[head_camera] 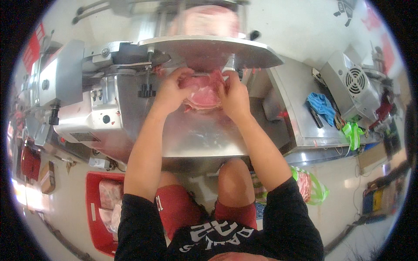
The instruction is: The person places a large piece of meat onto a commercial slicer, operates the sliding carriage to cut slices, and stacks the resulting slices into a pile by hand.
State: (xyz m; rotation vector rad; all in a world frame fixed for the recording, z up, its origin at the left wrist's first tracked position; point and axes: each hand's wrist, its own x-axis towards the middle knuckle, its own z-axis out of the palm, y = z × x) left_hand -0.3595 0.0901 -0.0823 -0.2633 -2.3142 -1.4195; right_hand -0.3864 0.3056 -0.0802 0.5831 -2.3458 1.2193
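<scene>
Sliced raw meat [205,94] lies in a small stack on the metal tray [202,140] of a meat slicer. My left hand [174,89] holds the stack's left side, thumb over the top slice. From the right, my right hand [233,93] grips the same meat with bent fingers. Just beyond both hands is the slicer's slanted metal plate [215,53], with a reddish smear on its face. Behind that plate, a large block of meat [209,21] sits blurred on the carriage. The fingertips at the far edge of the stack are partly hidden.
Left of the tray are the slicer's body [88,114] and a black knob [147,91]. A steel table [300,98] at right bears a blue cloth [321,106] and another machine [351,84]. A red crate [91,208] with packages and a green-striped bag [313,187] of meat stand below.
</scene>
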